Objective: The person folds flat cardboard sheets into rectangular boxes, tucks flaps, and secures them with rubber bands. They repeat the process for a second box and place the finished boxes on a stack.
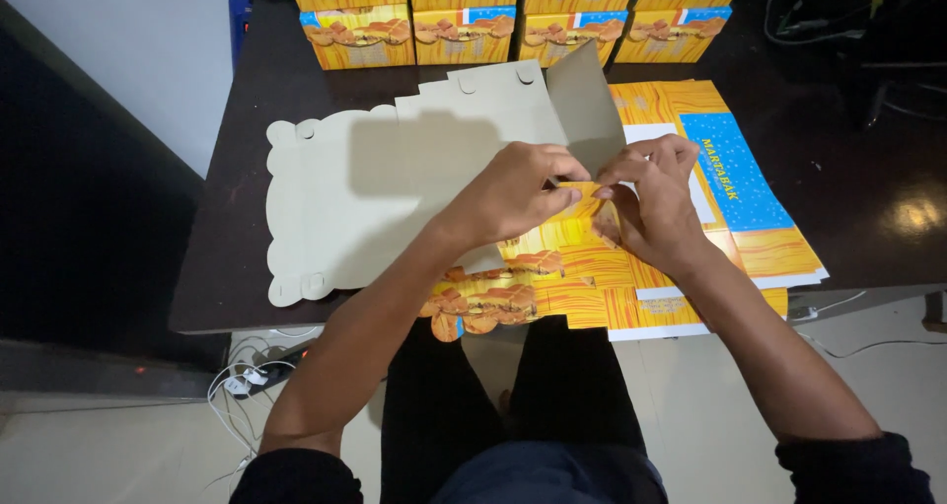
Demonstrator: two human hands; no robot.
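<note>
A row of four folded yellow boxes [518, 36] stands along the far edge of the dark tabletop [256, 198], with a second row of four stacked on top, so I count eight, though the upper ones are cut off by the frame. Nothing stands between them and my hands. To my right, a stack of flat printed sheets [760, 208] lies face up, yellow with a blue panel, overhanging the near edge of the tabletop; how many sheets are in the stack I cannot tell.

In front of me lies one unfolded cardboard box blank [395, 198], plain grey side up. Its long axis runs left to right across the tabletop, its scalloped end pointing toward the left edge. One panel stands raised at the far side, and the printed yellow flaps hang over the near edge above my lap.

My left hand [513, 193] is closed, pinching a small yellow flap [582, 200] at the middle of the blank. My right hand [656, 203] meets it from the other side, fingers curled and pinching the same flap.

On the floor to the left, white cables [242, 386] lie in a tangle.
</note>
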